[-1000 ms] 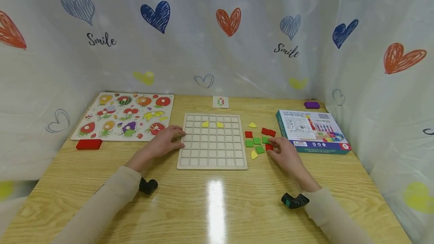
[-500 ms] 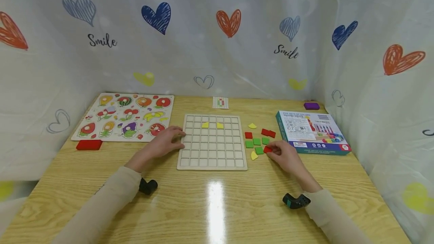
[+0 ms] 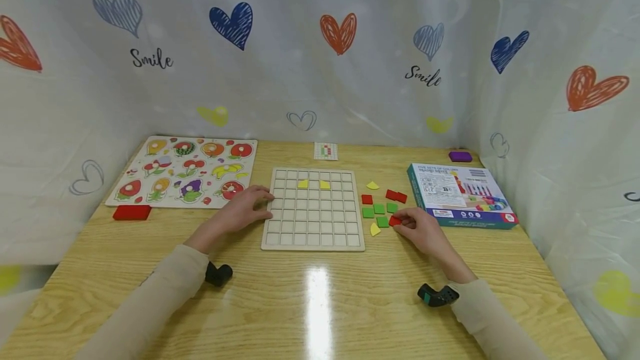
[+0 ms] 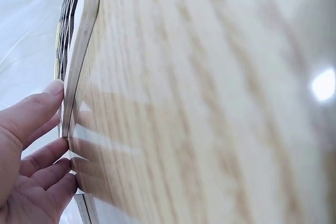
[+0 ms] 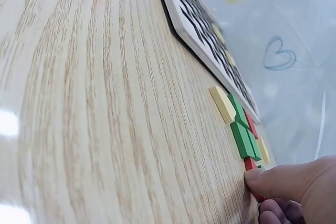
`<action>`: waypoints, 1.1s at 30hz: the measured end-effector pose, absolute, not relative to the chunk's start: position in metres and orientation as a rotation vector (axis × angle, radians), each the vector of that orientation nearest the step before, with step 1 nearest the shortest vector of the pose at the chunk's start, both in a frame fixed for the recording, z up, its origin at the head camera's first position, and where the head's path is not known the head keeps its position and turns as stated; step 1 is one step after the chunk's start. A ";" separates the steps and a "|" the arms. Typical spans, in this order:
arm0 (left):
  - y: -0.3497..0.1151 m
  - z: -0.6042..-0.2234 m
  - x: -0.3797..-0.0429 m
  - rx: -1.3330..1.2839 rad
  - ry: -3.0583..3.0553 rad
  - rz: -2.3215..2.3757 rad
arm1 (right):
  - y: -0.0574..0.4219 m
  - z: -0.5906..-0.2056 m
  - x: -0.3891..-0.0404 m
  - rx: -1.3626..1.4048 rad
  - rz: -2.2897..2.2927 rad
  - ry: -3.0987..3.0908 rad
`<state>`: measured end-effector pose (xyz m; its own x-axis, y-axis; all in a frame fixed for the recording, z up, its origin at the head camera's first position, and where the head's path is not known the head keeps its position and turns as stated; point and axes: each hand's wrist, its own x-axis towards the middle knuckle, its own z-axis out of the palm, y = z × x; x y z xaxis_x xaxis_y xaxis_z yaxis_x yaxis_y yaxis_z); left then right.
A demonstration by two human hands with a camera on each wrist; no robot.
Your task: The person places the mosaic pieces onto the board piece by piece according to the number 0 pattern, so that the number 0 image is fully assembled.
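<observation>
A pale wooden grid board (image 3: 313, 245) lies in the middle of the table, with two yellow quarter-round tiles (image 3: 324, 185) in its upper cells. At its left edge rests my left hand (image 3: 242, 208); the left wrist view shows the thumb (image 4: 47, 95) and fingertips touching the rim. Right of the board lie loose green tiles (image 3: 378, 209), red tiles (image 3: 367, 199) and yellow quarter-round tiles (image 3: 372, 185). My right hand (image 3: 421, 229) pinches a red square tile (image 3: 394, 221) beside the green ones. Part of that tile is hidden by the thumb in the right wrist view.
A fruit peg puzzle (image 3: 170, 170) lies at the back left, a red block (image 3: 131, 213) before it. Behind the board is a small pattern card (image 3: 325, 151). A boxed toy set (image 3: 462, 196) lies right, with a purple block (image 3: 460, 156) behind it.
The right fingers have drawn the red tile slightly toward me, and more of it shows. A green tile above it is now uncovered. My left hand has stayed at the board's edge.
</observation>
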<state>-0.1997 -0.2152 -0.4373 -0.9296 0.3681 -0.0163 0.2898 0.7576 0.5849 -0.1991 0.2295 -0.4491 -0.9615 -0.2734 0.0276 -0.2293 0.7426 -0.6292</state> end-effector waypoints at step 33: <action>-0.214 -0.435 -0.201 0.547 2.836 0.880 | 0.231 -0.452 -0.201 -0.446 -1.045 2.870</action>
